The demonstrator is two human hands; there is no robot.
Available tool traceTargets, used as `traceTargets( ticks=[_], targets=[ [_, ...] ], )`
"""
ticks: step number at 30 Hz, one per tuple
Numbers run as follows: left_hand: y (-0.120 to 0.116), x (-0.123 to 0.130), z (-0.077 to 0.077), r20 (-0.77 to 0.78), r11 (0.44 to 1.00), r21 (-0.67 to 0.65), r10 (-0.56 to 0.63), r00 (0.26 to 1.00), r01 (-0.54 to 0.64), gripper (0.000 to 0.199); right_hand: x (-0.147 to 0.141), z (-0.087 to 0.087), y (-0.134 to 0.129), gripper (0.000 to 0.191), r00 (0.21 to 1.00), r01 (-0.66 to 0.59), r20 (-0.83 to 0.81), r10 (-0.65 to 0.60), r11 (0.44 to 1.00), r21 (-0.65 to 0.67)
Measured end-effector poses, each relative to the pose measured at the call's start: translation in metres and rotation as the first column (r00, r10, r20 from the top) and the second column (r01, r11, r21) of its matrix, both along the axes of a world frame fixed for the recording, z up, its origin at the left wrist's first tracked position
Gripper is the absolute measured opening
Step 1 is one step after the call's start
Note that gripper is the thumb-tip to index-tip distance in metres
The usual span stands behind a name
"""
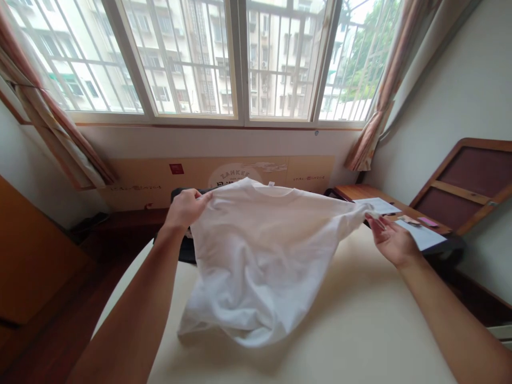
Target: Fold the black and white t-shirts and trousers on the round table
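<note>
A white T-shirt [264, 250] hangs stretched between my two hands, its neckline at the far side and its lower part bunched in folds. My left hand [187, 208] pinches the shirt near the left shoulder, fingers closed. Farther out, my right hand [394, 240] grips the end of the right sleeve between thumb and fingers. Beneath the shirt spreads a cream-coloured table surface [360, 320], and the hem seems to rest on it or just above it.
Behind the shirt on the left is a black object [186, 249], partly hidden. Papers [422, 234] lie on a wooden side table [352, 193] at the right. A folding wooden chair [468, 181] leans by the wall. Barred windows [184, 58] and tied curtains [60, 122] stand beyond.
</note>
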State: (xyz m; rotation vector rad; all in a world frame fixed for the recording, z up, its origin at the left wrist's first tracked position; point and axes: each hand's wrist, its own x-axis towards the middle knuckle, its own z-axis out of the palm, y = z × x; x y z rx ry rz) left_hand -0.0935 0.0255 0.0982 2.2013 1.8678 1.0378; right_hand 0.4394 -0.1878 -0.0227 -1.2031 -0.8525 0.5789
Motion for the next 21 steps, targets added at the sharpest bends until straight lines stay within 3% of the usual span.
traceTargets(
  ticks=[3,5,7,8,10,12,13,15,16,17,19,21],
  targets=[
    [0.007,-0.005,-0.012,0.014,0.963,-0.223,-0.151,0.988,0.151,0.042,-0.018,-0.005,0.006,0.041,0.99,0.112,-0.079,-0.114,0.993,-0.021],
    [0.007,-0.008,-0.014,0.052,0.925,-0.304,-0.224,0.973,0.229,0.041,-0.041,-0.006,0.009,0.058,0.979,0.193,0.083,-0.187,0.978,-0.074],
    [0.004,-0.012,-0.013,0.067,0.894,-0.357,-0.266,0.962,0.272,0.04,-0.07,-0.004,0.008,0.056,0.913,0.204,0.373,-0.168,0.977,-0.061],
    [0.003,-0.013,-0.012,0.064,0.887,-0.366,-0.279,0.958,0.283,0.039,-0.087,-0.002,0.006,0.05,0.859,0.152,0.5,-0.109,0.987,-0.047],
    [0.002,-0.014,-0.009,0.058,0.896,-0.333,-0.29,0.955,0.293,0.038,-0.125,0.005,-0.003,0.038,0.73,-0.074,0.672,0.125,0.992,-0.104],
    [0.002,-0.012,-0.006,0.056,0.931,-0.233,-0.276,0.96,0.281,0.038,-0.164,0.011,-0.016,0.037,0.523,-0.348,0.735,0.432,0.895,-0.278],
    [0.002,-0.011,-0.005,0.052,0.953,-0.165,-0.25,0.967,0.256,0.037,-0.182,0.013,-0.022,0.044,0.403,-0.433,0.752,0.522,0.833,-0.346],
    [-0.001,-0.007,0.0,0.043,0.984,-0.02,-0.173,0.984,0.174,0.034,-0.209,0.015,-0.032,0.052,0.225,-0.502,0.792,0.567,0.764,-0.404],
    [-0.003,-0.004,0.003,0.04,0.991,0.048,-0.129,0.991,0.127,0.032,-0.218,0.016,-0.035,0.044,0.187,-0.52,0.804,0.564,0.752,-0.406],
    [-0.006,-0.002,0.006,0.037,0.991,0.107,-0.083,0.996,0.078,0.031,-0.222,0.017,-0.036,0.03,0.192,-0.533,0.801,0.568,0.745,-0.401],
    [-0.014,0.001,0.013,0.043,0.98,0.201,0.004,0.999,-0.013,0.029,-0.22,0.019,-0.034,0.009,0.32,-0.557,0.719,0.617,0.736,-0.384],
    [-0.019,0.003,0.018,0.047,0.964,0.253,0.074,0.996,-0.084,0.03,-0.207,0.023,-0.03,0.022,0.543,-0.577,0.521,0.659,0.743,-0.339]
  ],
)
